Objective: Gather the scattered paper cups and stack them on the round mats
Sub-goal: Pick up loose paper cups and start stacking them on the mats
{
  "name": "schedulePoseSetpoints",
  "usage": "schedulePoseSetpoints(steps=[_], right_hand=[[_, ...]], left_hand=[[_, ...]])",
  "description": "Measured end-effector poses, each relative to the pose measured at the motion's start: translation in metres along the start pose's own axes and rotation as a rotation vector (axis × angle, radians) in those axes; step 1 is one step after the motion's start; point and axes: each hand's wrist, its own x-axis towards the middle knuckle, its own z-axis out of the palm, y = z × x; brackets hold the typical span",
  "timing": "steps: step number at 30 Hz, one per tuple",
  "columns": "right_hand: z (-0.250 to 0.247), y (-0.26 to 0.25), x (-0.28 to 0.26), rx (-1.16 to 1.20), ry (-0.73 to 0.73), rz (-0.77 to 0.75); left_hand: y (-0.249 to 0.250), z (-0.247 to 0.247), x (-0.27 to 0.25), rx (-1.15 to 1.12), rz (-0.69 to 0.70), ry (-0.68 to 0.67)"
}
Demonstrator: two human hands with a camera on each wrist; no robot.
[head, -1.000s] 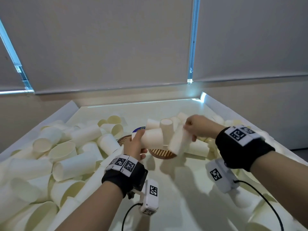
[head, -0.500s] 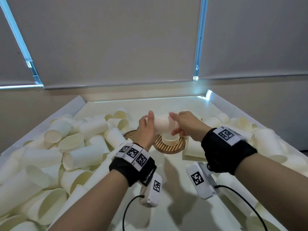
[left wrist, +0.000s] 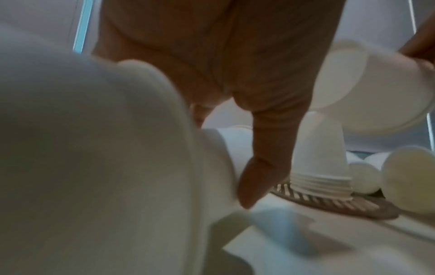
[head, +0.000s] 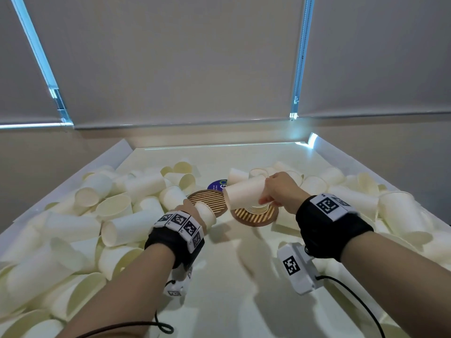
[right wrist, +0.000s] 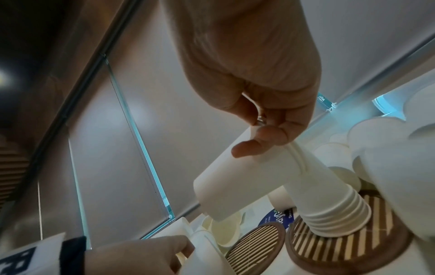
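Note:
Two round striped mats lie mid-table. On the right mat (head: 253, 219) (right wrist: 353, 247) stands an upside-down stack of white paper cups (head: 256, 209) (left wrist: 320, 167) (right wrist: 329, 210). My right hand (head: 264, 198) (right wrist: 266, 137) pinches the rim of a paper cup (head: 244, 193) (right wrist: 247, 173) that hangs tilted over the stack's top. The left mat (head: 207, 200) (right wrist: 259, 240) is bare. At its near edge my left hand (head: 195, 211) (left wrist: 259, 176) (right wrist: 141, 254) grips another paper cup (head: 206, 215) (left wrist: 94, 148), lying on its side.
Several loose cups (head: 127, 225) are heaped along the left of the white table (head: 219, 276), and more loose cups (head: 361, 198) are piled on the right. A blue round label (head: 217, 185) lies behind the mats. Raised white walls edge the table.
Half a second ago both hands met at a cup above the stack. My left hand has since dropped back to the left mat's near edge with a cup; my right holds its cup tilted over the stack.

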Motion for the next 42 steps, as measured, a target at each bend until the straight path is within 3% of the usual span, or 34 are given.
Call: schedulePoseSetpoints(steps=[3, 10, 18, 21, 24, 28, 30, 33, 37, 42], right_hand=[[-0.007, 0.002, 0.003, 0.055, 0.052, 0.004], [-0.006, 0.017, 0.017, 0.165, 0.095, 0.079], [-0.017, 0.012, 0.017, 0.221, 0.042, 0.065], [-0.012, 0.008, 0.014, 0.407, 0.063, 0.071], [0.007, 0.000, 0.006, 0.532, 0.003, 0.054], [0.018, -0.013, -0.006, 0.521, -0.149, 0.091], [0.012, -0.014, -0.010, 0.455, -0.270, 0.088], [0.003, -0.010, -0.009, 0.138, -0.355, 0.001], [-0.008, 0.001, -0.004, -0.215, -0.318, -0.115], [-0.023, 0.020, 0.005, -0.513, -0.421, -0.094]], left_hand=[[0.004, -0.016, -0.001, -0.009, 0.041, -0.026], [0.004, -0.064, -0.002, -0.426, 0.173, -0.222], [0.014, -0.082, -0.005, -0.697, 0.264, -0.257], [0.021, -0.084, -0.008, -0.701, 0.285, -0.265], [0.035, -0.079, -0.009, -0.749, 0.289, -0.239], [0.051, -0.064, -0.004, -1.051, 0.193, -0.001], [0.051, -0.054, 0.002, -1.215, 0.104, 0.057], [0.045, -0.041, 0.016, -1.262, 0.010, 0.102], [0.037, -0.033, 0.041, -1.059, -0.023, 0.256], [0.039, -0.034, 0.060, -0.650, 0.072, 0.352]])
